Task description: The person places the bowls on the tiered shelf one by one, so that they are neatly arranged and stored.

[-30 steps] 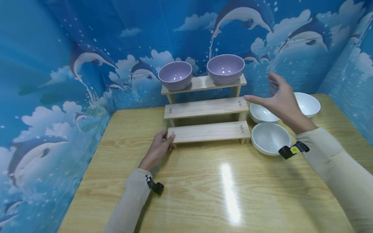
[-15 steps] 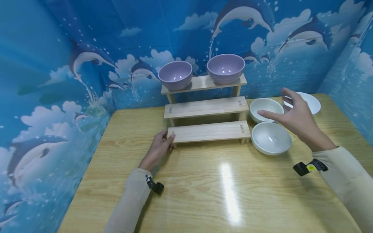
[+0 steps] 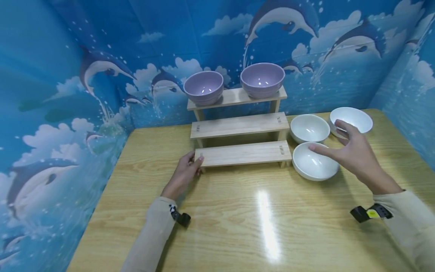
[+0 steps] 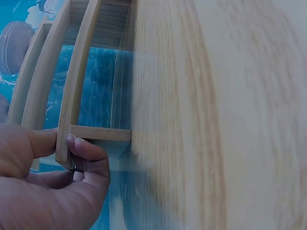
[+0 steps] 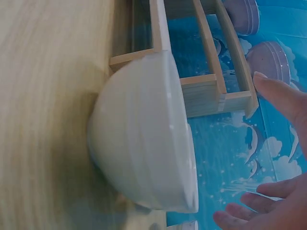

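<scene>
My left hand (image 3: 183, 174) pinches the left end of the lowest step of a three-tier wooden stand (image 3: 242, 154); in the left wrist view its thumb and fingers close round the board's end. Above the nearest white bowl (image 3: 314, 166), my right hand (image 3: 357, 156) hovers with thumb and fingers spread apart, holding nothing. That bowl stands upright beside the stand's right end, and the right wrist view shows its side below the fingers. Behind it are a second white bowl (image 3: 309, 128) and a third white bowl (image 3: 351, 118), the latter partly hidden by the fingertips.
Two purple bowls, one on the left (image 3: 204, 87) and one on the right (image 3: 263, 80), sit on the stand's top tier. A blue dolphin-print backdrop (image 3: 163, 41) rises behind and beside the wood-grain table (image 3: 224, 223).
My right hand has moved right and toward the table's front, from over the rear bowls to over the nearest white bowl. The left hand has kept its hold on the stand.
</scene>
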`<action>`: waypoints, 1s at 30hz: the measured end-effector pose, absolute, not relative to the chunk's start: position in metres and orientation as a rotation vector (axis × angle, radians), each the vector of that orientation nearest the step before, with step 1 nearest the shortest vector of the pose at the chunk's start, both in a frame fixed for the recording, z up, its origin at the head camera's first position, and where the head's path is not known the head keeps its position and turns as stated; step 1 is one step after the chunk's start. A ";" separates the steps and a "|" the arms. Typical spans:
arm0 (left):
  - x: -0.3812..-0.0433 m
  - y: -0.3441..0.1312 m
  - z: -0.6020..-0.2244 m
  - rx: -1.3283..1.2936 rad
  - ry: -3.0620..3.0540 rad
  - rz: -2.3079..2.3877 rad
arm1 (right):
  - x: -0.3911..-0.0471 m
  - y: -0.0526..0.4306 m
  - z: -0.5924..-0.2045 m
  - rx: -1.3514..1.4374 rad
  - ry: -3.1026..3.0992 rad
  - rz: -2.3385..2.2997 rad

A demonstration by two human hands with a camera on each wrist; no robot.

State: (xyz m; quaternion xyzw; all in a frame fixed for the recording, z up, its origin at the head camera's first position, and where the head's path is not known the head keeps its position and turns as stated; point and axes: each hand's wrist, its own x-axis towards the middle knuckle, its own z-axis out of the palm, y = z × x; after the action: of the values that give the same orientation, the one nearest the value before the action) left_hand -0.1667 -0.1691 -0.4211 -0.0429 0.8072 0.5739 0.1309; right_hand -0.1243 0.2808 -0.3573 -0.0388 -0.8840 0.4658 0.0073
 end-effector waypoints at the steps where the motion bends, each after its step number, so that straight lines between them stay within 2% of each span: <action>1: -0.167 -0.169 -0.421 -0.123 2.347 1.665 | -0.123 0.281 -0.359 -0.115 -2.765 1.454; 14: -0.167 -0.168 -0.419 -0.142 2.345 1.651 | -0.111 0.282 -0.374 0.006 -2.749 1.406; 30: -0.168 -0.168 -0.421 -0.153 2.346 1.648 | -0.100 0.280 -0.392 -0.063 -2.847 1.395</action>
State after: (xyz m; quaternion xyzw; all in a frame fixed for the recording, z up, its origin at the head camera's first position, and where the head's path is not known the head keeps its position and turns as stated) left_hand -0.1683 -0.1681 -0.4213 -0.0530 0.8097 0.5687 0.1350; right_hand -0.1002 0.2804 -0.3920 -0.0199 -0.8977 0.4398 -0.0147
